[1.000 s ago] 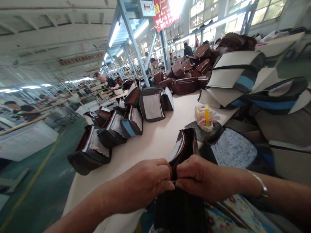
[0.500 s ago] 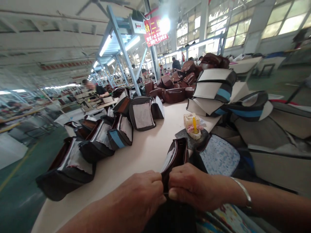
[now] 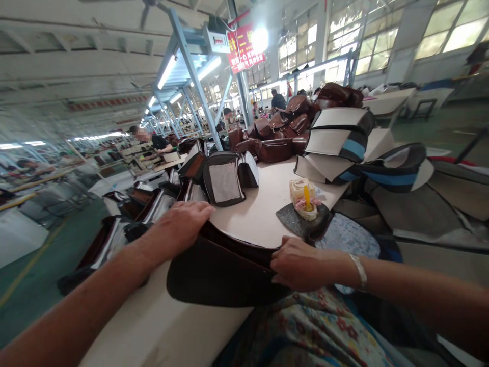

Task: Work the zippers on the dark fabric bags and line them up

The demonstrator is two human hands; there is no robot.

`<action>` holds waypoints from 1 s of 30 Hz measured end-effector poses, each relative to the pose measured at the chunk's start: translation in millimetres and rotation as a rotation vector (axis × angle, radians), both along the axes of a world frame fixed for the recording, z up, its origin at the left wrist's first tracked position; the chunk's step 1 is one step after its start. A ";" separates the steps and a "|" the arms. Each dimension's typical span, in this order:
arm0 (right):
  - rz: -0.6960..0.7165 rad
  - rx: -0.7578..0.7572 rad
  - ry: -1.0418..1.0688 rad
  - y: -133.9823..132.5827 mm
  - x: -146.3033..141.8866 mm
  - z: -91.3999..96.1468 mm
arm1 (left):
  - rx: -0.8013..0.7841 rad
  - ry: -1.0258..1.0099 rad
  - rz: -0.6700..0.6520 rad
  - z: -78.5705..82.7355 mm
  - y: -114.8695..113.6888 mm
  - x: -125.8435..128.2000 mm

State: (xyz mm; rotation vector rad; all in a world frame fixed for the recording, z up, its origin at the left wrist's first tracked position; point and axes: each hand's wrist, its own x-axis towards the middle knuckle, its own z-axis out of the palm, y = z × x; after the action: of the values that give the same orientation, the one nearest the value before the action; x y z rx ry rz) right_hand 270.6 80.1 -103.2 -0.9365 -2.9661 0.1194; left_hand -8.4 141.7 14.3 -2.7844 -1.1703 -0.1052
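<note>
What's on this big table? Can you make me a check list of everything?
surface: cream work table
job's things: dark brown bag lying at the table edge; lined bag pieces in a row beyond it
clutter: stacked cream-and-blue panels; pale block with a yellow peg on a dark slab
hands: left hand spread flat at the bag's left end; right hand pinching the bag's edge
cables: nothing seen
surroundings: co-worker at a far bench; piled brown bags; green floor
</note>
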 end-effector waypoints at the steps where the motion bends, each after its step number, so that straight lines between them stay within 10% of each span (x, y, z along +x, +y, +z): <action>1: 0.003 0.007 0.008 0.2 -13.2 1.9 | -0.011 -0.037 0.008 -9.8 -8.0 8.6; 6: 0.092 0.024 0.033 16.4 -44.1 12.1 | -0.427 -0.274 -0.103 -66.8 -50.5 38.5; 14: 0.345 0.041 0.289 52.9 -18.6 7.1 | -0.163 -0.235 0.172 -123.8 -72.9 27.1; 21: 0.369 -0.093 0.438 49.2 -32.7 24.4 | -0.376 -0.232 -0.051 -77.8 -65.5 10.6; 25: 0.397 -0.463 0.573 40.0 -30.2 41.1 | -0.756 -0.388 -0.189 -41.2 -61.7 -0.3; 30: 0.323 -0.945 0.666 18.9 -22.3 23.4 | -0.987 -0.432 -0.191 -36.1 -72.8 4.5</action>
State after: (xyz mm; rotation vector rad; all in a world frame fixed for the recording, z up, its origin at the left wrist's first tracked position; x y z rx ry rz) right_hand 248.4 99.0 -79.8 -0.2786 -2.3015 1.5670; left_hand -4.0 68.9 -21.8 -3.8965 -1.2737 -0.1973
